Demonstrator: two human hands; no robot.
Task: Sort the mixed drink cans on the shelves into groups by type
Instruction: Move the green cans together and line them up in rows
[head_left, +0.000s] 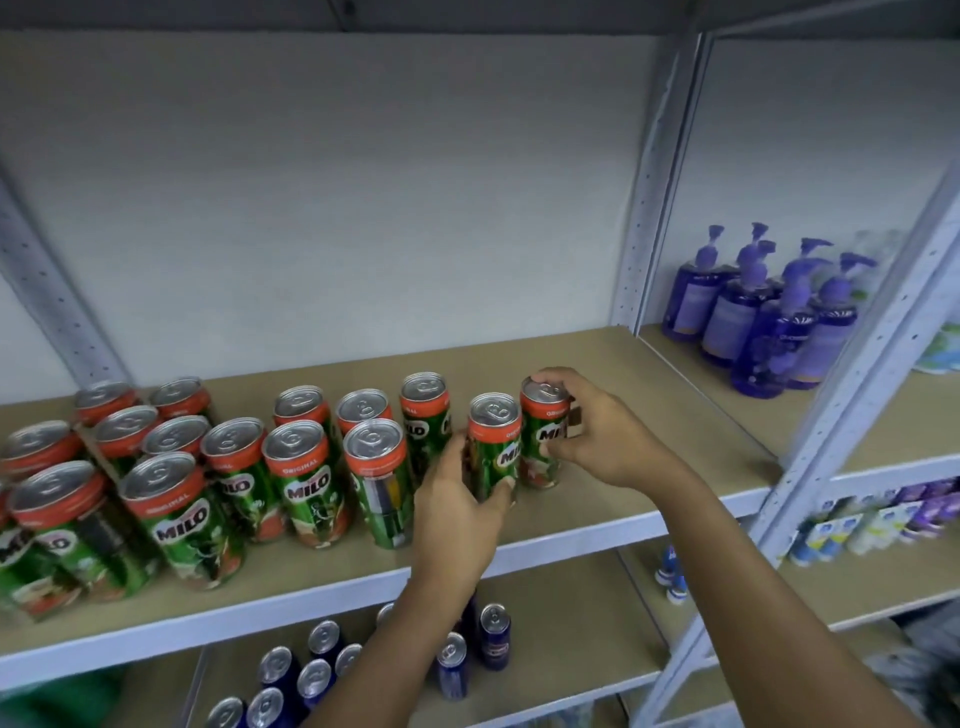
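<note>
Both hands, left hand (457, 499) and right hand (597, 431), each gripped a Milo can (493, 441) right of the grouped Milo cans (208, 467); sorting looked nearly done.

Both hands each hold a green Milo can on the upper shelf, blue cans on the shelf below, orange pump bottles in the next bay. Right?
One slip: the pump bottles are purple, not orange, as the head view shows. The rest holds: the left hand and right hand each grip a Milo can on the upper shelf, with blue cans below.

To my right I see purple pump bottles (763, 317) clustered on the neighbouring shelf (727, 410), small boxes (878, 519) below.
</note>
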